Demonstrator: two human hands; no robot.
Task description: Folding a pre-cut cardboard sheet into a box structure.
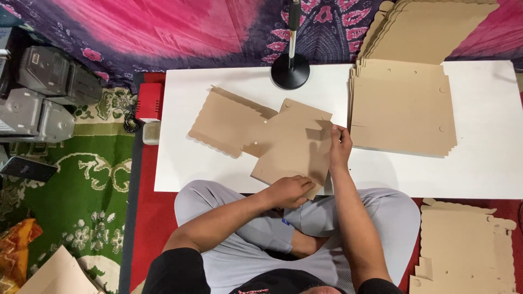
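Observation:
A flat brown cardboard box blank (261, 133) with scalloped edges and small holes lies on the white low table (218, 87). My left hand (291, 191) presses on its near edge, at the table's front. My right hand (339, 146) pinches a side flap of the blank and lifts it upright. I sit cross-legged in grey trousers in front of the table.
A stack of the same flat blanks (403, 111) lies at the right, its lids leaning on a pink and purple cloth. A black round stand (290, 71) is at the back. More cardboard (466, 247) lies on the floor right, grey machines (43, 98) left.

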